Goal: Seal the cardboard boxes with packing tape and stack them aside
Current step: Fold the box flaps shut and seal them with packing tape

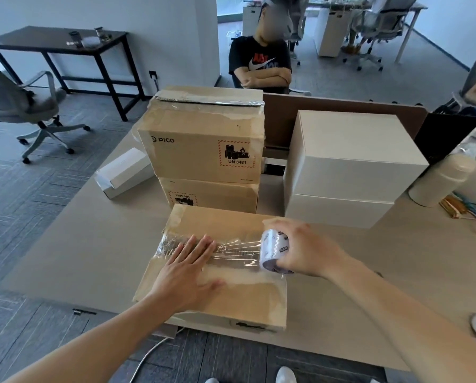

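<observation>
Your L hand [187, 275] presses flat, fingers straight, on the brown cardboard box [239, 299] at the beige counter's [79, 258] near edge — R hand's [305, 250] fingers grip the white clear-tape roll [272, 248] over the box's right side.

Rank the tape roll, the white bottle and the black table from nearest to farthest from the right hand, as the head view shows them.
1. The tape roll: gripped in the right hand, on top of the cardboard box.
2. The white bottle: standing farther back, to the right.
3. The black table: far back on the left.
</observation>
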A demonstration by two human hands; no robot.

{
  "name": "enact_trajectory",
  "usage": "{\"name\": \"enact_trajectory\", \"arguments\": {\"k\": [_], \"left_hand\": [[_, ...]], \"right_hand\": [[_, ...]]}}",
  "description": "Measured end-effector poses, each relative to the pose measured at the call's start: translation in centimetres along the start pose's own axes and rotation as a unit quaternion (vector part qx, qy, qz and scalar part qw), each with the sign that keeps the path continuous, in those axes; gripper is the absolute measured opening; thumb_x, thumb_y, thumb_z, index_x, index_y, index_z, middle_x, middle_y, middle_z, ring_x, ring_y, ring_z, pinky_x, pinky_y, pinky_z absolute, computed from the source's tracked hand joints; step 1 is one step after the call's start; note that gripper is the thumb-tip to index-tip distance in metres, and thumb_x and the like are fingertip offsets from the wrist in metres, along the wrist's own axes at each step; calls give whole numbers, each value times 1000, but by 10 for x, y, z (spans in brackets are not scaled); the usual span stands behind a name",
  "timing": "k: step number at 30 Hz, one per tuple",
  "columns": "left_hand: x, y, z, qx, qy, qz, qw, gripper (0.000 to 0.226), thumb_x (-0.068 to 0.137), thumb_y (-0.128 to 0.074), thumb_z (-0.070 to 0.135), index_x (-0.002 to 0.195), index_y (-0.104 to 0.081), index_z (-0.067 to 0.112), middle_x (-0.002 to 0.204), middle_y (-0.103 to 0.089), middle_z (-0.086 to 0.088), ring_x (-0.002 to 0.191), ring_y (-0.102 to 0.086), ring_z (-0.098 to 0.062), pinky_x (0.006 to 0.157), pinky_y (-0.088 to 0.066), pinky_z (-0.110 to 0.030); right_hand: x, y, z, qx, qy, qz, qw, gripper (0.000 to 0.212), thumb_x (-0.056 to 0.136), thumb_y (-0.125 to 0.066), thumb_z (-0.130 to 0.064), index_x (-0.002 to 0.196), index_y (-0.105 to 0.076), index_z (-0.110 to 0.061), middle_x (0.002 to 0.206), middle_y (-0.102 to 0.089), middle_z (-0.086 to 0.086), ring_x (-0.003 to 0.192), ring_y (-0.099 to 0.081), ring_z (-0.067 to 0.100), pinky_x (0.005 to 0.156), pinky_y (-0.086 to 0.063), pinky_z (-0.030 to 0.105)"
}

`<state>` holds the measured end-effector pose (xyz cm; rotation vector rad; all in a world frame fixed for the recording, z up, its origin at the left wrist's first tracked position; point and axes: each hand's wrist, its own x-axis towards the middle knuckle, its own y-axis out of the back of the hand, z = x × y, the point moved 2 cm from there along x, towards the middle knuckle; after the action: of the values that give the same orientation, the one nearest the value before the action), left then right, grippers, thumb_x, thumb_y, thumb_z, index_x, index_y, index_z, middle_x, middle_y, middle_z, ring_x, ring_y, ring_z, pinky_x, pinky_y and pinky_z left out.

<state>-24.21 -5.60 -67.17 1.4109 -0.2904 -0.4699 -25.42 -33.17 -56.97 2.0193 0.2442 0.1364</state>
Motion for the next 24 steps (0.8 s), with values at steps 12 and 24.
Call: {"name": "enact_trajectory", "arguments": {"k": [12,24], "left_hand": [[-1,3,10,21,8,-22,1000,96,75,4,91,154,12,37,162,21,6,148,26,-23,119,14,-41],[8,-3,80,-9,27,-35,999,104,77,-14,95,152,22,32,158,30,10,144,35,-18,118,18,-37]], "right_hand": [[-33,5,51,-30,-96,-68,993,57,66,-79,-44,102,-41,-24,97,-51,-9,87,-51,17,64,-34,23],[-56,-5,68,156,-80,-7,985,64,62,-85,-52,110,-47,-33,102,-58,-18,91,-56,-3,71,-45,11]]}}
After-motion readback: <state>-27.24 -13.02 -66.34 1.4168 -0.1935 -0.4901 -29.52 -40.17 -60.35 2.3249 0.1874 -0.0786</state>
